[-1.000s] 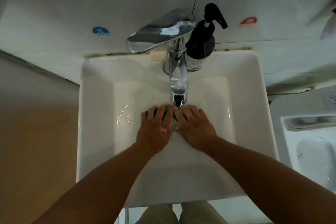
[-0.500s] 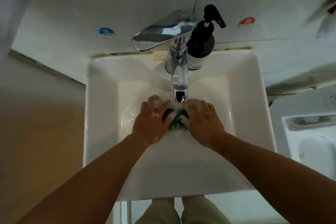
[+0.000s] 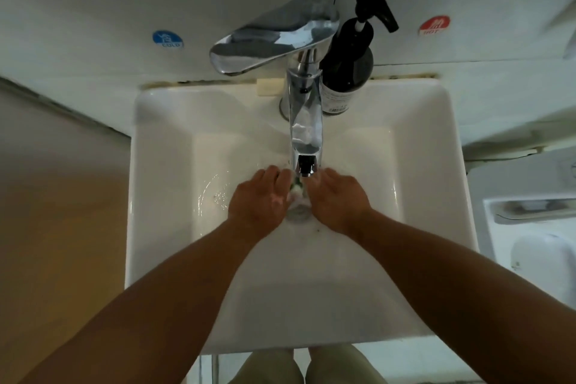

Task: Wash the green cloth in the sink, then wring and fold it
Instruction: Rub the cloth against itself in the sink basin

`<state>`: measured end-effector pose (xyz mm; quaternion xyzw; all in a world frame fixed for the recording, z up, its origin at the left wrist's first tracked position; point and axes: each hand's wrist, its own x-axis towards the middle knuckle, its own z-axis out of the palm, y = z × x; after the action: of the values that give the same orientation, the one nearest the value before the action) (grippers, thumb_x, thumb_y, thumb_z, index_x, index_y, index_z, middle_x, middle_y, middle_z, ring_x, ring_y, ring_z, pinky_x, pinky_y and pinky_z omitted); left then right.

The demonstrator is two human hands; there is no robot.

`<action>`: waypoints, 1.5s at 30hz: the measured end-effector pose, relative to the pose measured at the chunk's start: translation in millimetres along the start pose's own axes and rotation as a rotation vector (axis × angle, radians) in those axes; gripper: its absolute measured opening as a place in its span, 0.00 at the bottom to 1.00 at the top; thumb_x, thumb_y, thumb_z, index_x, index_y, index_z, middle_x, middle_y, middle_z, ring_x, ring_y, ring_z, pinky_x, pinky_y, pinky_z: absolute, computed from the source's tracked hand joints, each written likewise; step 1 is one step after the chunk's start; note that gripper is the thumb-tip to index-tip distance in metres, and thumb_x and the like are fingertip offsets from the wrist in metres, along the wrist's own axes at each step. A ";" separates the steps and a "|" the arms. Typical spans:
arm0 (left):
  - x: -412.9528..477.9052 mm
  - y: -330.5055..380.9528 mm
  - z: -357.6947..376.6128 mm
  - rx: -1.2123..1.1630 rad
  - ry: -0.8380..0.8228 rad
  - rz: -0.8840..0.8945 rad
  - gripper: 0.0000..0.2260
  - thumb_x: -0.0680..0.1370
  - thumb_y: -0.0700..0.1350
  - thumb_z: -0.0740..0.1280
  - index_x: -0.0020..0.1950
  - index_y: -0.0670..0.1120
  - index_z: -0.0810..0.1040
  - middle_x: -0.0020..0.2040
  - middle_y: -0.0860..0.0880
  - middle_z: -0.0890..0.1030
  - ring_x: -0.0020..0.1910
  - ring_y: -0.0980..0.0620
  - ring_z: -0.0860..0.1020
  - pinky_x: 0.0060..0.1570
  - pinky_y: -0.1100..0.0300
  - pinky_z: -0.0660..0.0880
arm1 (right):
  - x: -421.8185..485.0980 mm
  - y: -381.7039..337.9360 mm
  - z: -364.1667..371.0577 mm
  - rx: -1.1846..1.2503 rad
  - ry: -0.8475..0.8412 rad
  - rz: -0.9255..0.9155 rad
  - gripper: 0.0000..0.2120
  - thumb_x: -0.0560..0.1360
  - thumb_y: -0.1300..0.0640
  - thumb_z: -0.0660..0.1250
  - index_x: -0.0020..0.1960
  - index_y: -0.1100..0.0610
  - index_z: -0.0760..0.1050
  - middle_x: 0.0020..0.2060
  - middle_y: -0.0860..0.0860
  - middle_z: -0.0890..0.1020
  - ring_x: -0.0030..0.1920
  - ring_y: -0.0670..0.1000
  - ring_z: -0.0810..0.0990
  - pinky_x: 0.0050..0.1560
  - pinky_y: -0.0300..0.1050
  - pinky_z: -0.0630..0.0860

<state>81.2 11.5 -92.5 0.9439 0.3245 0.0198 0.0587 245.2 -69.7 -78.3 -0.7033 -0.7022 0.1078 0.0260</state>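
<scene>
Under the chrome faucet (image 3: pixel 305 121) spout, seen from the head camera, both hands meet in the white sink (image 3: pixel 162 196) basin. Left hand (image 3: pixel 260 199) and right hand (image 3: pixel 338 199) are curled palms-down around the green cloth (image 3: pixel 296 188), pressing it from both sides. Only a small green sliver shows between the fingers, just above the drain (image 3: pixel 297 215). Water wets the basin floor. A black soap dispenser (image 3: pixel 347 72) stands beside the faucet base.

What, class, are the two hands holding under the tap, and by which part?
The left hand and right hand press the green cloth between them; only a sliver shows, so which part cannot be told.
</scene>
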 end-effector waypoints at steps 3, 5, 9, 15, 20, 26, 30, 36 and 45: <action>19.2 5.4 -28.5 -0.010 -0.251 -0.149 0.21 0.83 0.57 0.54 0.49 0.43 0.78 0.37 0.43 0.81 0.34 0.41 0.82 0.33 0.54 0.75 | 9.4 1.9 -18.9 -0.009 -0.129 0.035 0.11 0.75 0.49 0.67 0.47 0.57 0.76 0.40 0.55 0.83 0.39 0.58 0.82 0.42 0.51 0.77; 17.8 7.0 -36.2 -0.105 -0.273 -0.293 0.26 0.83 0.61 0.52 0.47 0.44 0.80 0.41 0.42 0.82 0.41 0.40 0.82 0.40 0.53 0.75 | 6.2 -0.1 -24.0 -0.012 -0.130 0.048 0.16 0.77 0.43 0.63 0.51 0.56 0.76 0.46 0.54 0.82 0.48 0.56 0.79 0.53 0.52 0.72; -18.4 7.6 -32.4 -0.218 -0.030 -0.306 0.21 0.82 0.59 0.54 0.62 0.48 0.78 0.61 0.42 0.75 0.55 0.40 0.76 0.46 0.49 0.78 | -26.0 -9.3 -19.0 0.210 -0.069 0.233 0.28 0.79 0.45 0.60 0.73 0.58 0.62 0.70 0.57 0.70 0.69 0.57 0.68 0.69 0.54 0.68; -55.6 19.0 -4.5 -0.120 -0.045 -0.024 0.25 0.80 0.56 0.61 0.77 0.51 0.67 0.71 0.43 0.71 0.67 0.38 0.71 0.62 0.41 0.70 | -56.0 -14.8 11.0 -0.047 -0.141 0.019 0.31 0.77 0.45 0.59 0.76 0.57 0.64 0.73 0.56 0.70 0.71 0.61 0.69 0.67 0.60 0.68; -15.3 5.6 -0.1 -0.022 -0.007 0.003 0.22 0.79 0.55 0.59 0.65 0.44 0.78 0.52 0.43 0.77 0.45 0.41 0.77 0.40 0.49 0.75 | -12.0 -4.8 9.9 -0.050 0.041 -0.013 0.17 0.69 0.60 0.62 0.58 0.59 0.71 0.46 0.57 0.79 0.43 0.58 0.76 0.38 0.50 0.73; 19.3 5.9 -40.8 0.000 -0.331 -0.162 0.26 0.83 0.58 0.44 0.57 0.48 0.79 0.40 0.45 0.82 0.37 0.42 0.82 0.36 0.53 0.76 | 10.1 -0.3 -13.3 -0.047 -0.106 0.063 0.13 0.74 0.46 0.70 0.44 0.57 0.77 0.35 0.54 0.82 0.33 0.57 0.81 0.34 0.47 0.74; 7.4 10.2 -48.2 -0.319 -0.095 -0.389 0.16 0.83 0.58 0.58 0.57 0.48 0.77 0.56 0.42 0.80 0.52 0.40 0.80 0.45 0.51 0.78 | 0.9 -2.2 -21.1 0.037 -0.034 0.125 0.15 0.78 0.45 0.61 0.52 0.56 0.75 0.49 0.55 0.79 0.48 0.56 0.76 0.51 0.52 0.71; -46.6 14.0 -21.6 -0.222 -0.032 -0.164 0.24 0.81 0.54 0.59 0.77 0.55 0.63 0.76 0.40 0.64 0.70 0.36 0.67 0.63 0.41 0.71 | -58.6 -23.6 1.3 0.052 -0.148 0.129 0.36 0.77 0.44 0.62 0.80 0.53 0.53 0.78 0.56 0.60 0.77 0.64 0.59 0.72 0.61 0.63; -4.7 -2.8 -1.5 0.047 -0.009 0.033 0.21 0.75 0.54 0.63 0.61 0.42 0.80 0.47 0.40 0.78 0.40 0.40 0.78 0.37 0.51 0.74 | 0.7 -7.2 -2.0 -0.071 0.072 -0.021 0.14 0.65 0.64 0.66 0.50 0.62 0.77 0.38 0.60 0.79 0.37 0.60 0.77 0.32 0.49 0.75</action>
<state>75.7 11.0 -91.3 0.9504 0.3088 0.0090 0.0375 238.5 -68.7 -75.1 -0.6998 -0.7115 0.0571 0.0276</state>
